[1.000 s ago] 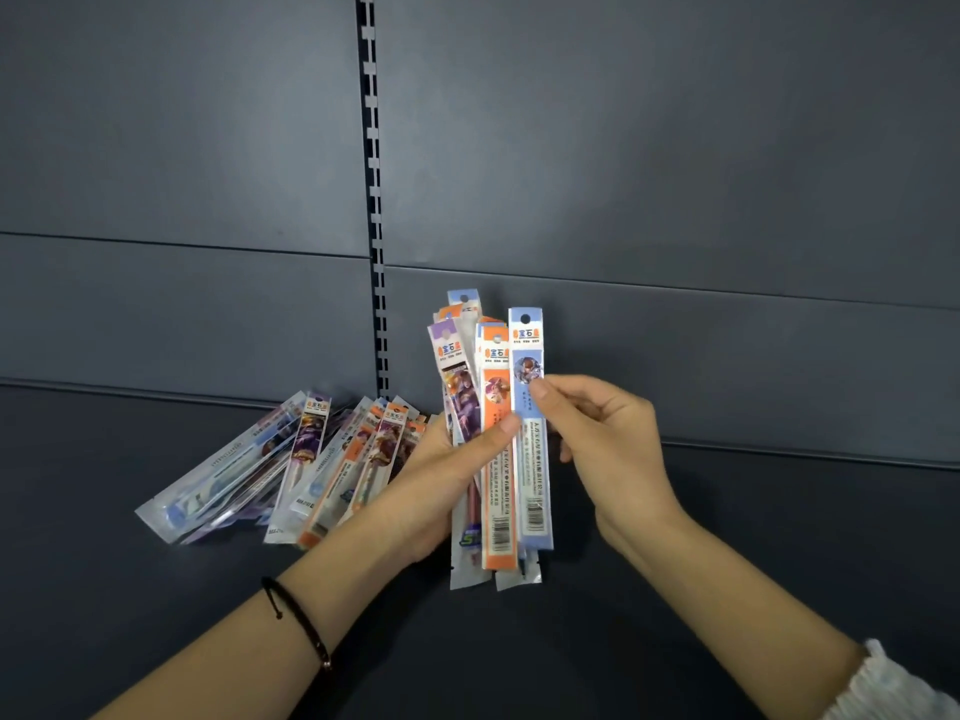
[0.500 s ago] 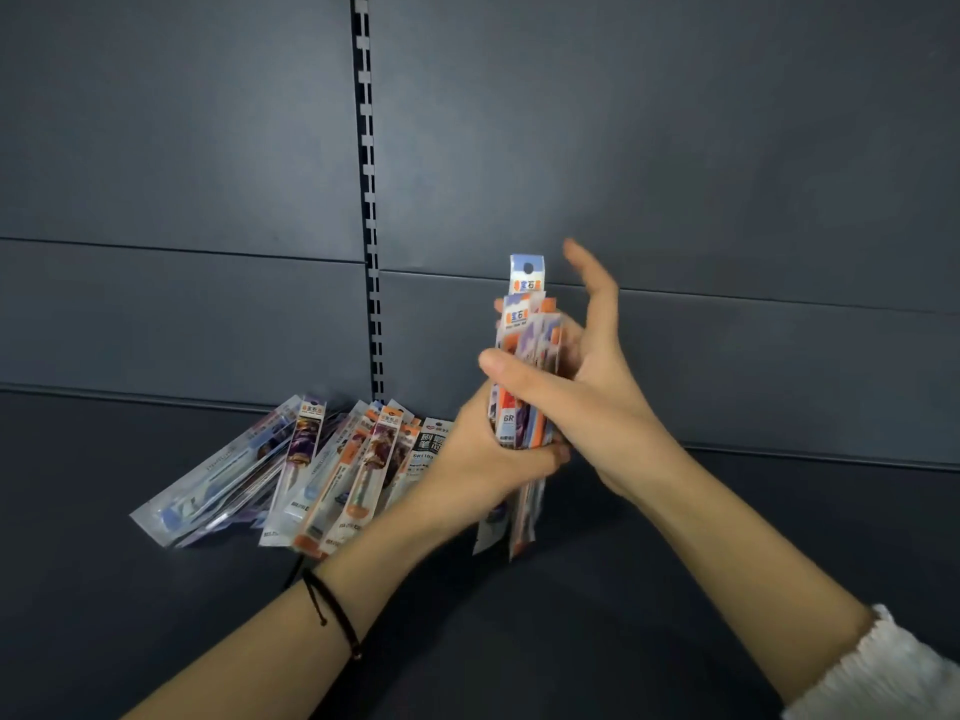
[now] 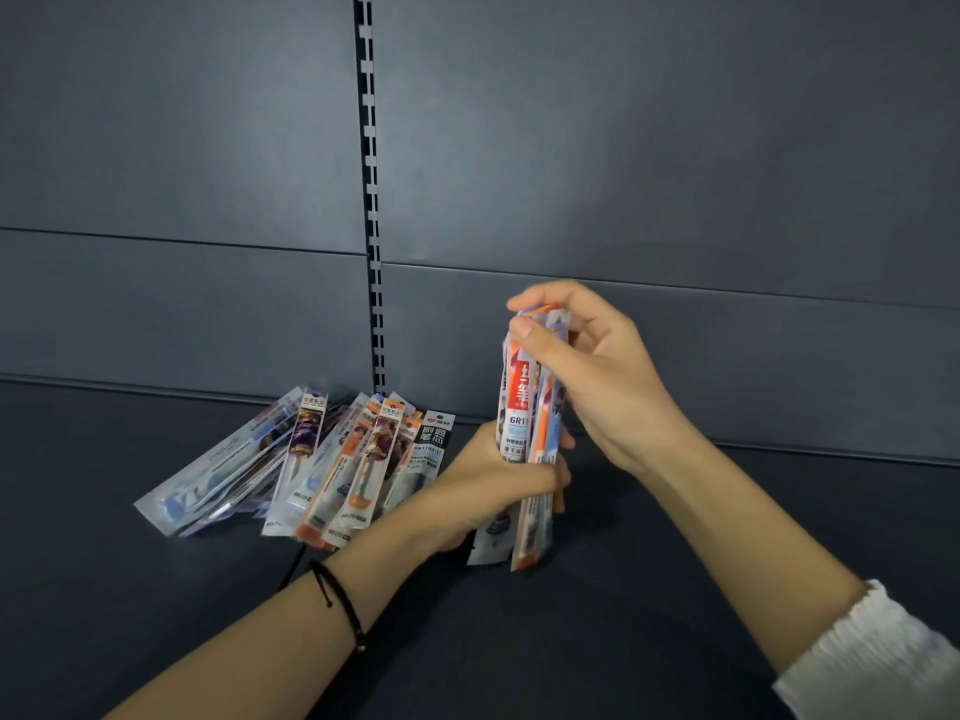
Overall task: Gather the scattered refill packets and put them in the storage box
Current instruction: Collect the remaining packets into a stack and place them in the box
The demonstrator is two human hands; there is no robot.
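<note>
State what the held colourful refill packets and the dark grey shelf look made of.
Colourful refill packets: likely thin glossy plastic film; clear edges, sheen, printed fronts.
Dark grey shelf: probably painted metal, matte; smooth flat surface, slotted upright behind.

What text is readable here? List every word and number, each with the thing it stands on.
"GR11", cut off at the edge: front packet of the held bundle.
"刷题笔芯": black-topped packet in the loose pile.
"GR1103", faint, blurred after that: same packet, just below.
Red panel characters on the bundle's front packet: not clear enough to read.
All other print on the packets: too small or blurred.
</note>
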